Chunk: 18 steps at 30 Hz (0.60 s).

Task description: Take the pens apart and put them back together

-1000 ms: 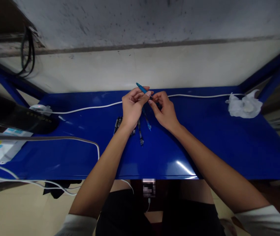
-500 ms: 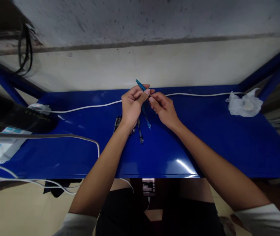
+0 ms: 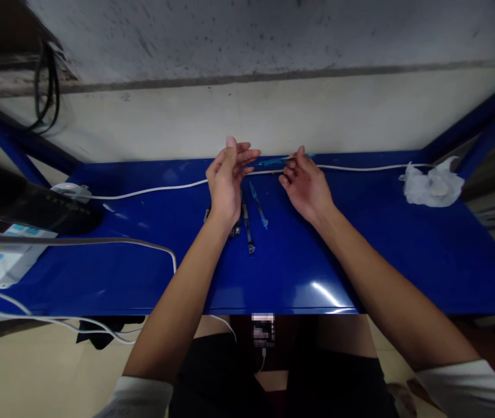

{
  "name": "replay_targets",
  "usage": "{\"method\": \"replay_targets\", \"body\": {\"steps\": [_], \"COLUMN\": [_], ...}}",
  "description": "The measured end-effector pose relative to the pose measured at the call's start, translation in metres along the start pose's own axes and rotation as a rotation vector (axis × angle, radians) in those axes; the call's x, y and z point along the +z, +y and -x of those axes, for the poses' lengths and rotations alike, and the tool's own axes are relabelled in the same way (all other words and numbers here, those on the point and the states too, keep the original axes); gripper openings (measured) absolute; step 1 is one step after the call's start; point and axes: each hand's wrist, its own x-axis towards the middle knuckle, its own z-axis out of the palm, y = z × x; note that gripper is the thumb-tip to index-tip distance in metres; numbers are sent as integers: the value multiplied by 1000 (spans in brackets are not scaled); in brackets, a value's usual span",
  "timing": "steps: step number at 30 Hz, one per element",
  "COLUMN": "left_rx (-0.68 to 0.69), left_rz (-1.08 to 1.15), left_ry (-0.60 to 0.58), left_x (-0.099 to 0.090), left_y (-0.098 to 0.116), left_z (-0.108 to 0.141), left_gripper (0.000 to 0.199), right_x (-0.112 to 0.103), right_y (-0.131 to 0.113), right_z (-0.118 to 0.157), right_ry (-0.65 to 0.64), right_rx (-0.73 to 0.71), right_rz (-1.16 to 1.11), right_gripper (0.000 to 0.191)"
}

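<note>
My right hand point(image 3: 307, 183) pinches a blue pen point(image 3: 273, 162) between thumb and fingers. The pen lies nearly level across the gap between my hands, its left end pointing at my left fingertips. With fingers apart and thumb raised, my left hand point(image 3: 228, 177) is open and holds nothing. Below and between the hands, a second blue pen point(image 3: 259, 208) rests on the blue table point(image 3: 282, 267). Beside it lies a black pen point(image 3: 248, 226). More dark pens point(image 3: 235, 230) are partly hidden under my left hand and wrist.
A white cable point(image 3: 155, 190) crosses the back of the table. At the right lies a crumpled white plastic bag point(image 3: 432, 184). A black cylinder point(image 3: 51, 203), a white box point(image 3: 10, 261) and more cables occupy the left. Blue frame posts point(image 3: 482, 122) rise at the sides.
My hands have moved apart. The left hand has let go of the blue pen and opened. The right hand now holds it, turned from a steep slant to nearly level.
</note>
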Motion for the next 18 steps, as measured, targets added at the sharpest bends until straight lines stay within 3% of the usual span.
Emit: {"method": "replay_targets", "body": {"steps": [7, 18], "left_rx": [-57, -45], "left_rz": [32, 23], "left_ry": [49, 27], "left_x": [-3, -1], "left_y": [1, 1], "left_z": [-3, -1], "left_gripper": [43, 45], "right_x": [-4, -11], "right_y": [6, -13], "right_z": [-4, 4], "right_ry": [-39, -59], "right_rx": [122, 249], "right_rz": [-168, -427], "right_gripper": [35, 43]}}
